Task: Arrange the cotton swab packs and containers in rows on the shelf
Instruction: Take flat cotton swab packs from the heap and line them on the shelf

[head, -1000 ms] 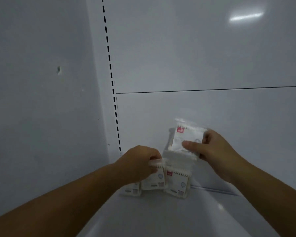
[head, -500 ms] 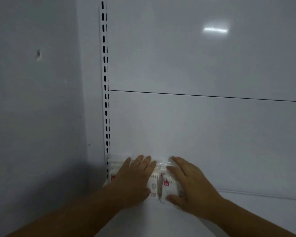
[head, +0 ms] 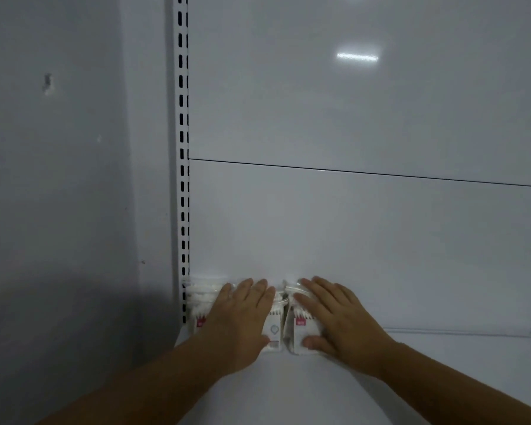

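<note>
The pack lifted a second ago now stands among the cotton swab packs [head: 274,329] at the back left corner of the shelf [head: 411,381], with the left hand [head: 242,320] and right hand [head: 334,317] flat, fingers straight, pressing them back, so this row looks nearly set.

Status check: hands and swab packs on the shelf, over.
Left hand open, flat on packs. Right hand open, flat on the rightmost one. Packs side by side against the back panel. Post close on their left.
</note>
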